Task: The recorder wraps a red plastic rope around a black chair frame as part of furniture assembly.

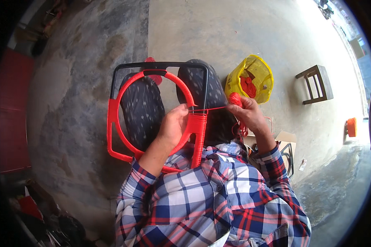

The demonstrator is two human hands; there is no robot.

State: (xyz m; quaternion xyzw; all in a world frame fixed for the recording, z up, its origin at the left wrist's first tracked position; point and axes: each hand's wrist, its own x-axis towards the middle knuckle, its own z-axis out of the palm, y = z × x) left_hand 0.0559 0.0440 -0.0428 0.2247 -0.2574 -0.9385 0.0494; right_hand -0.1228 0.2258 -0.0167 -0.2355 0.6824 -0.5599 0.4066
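A black rectangular frame (pixel 167 64) with a round inner ring (pixel 182 84) rests across my lap. Red cord covers most of the ring and the frame's lower part, while the top bar and upper sides are bare black. My left hand (pixel 173 125) is closed on the right side of the ring, its fingertips by the newest turns of cord. A taut red strand (pixel 216 108) runs from the frame's right bar to my right hand (pixel 251 115). That hand is closed around a small bundle of red cord (pixel 235 99), with loose loops hanging below it.
A yellow bucket (pixel 233 82) with red cord inside stands ahead on the right. Farther right is a small dark stool (pixel 323 84). A cardboard box (pixel 286 138) with black pieces sits by my right elbow. A red plastic object (pixel 156 78) lies beyond my knees.
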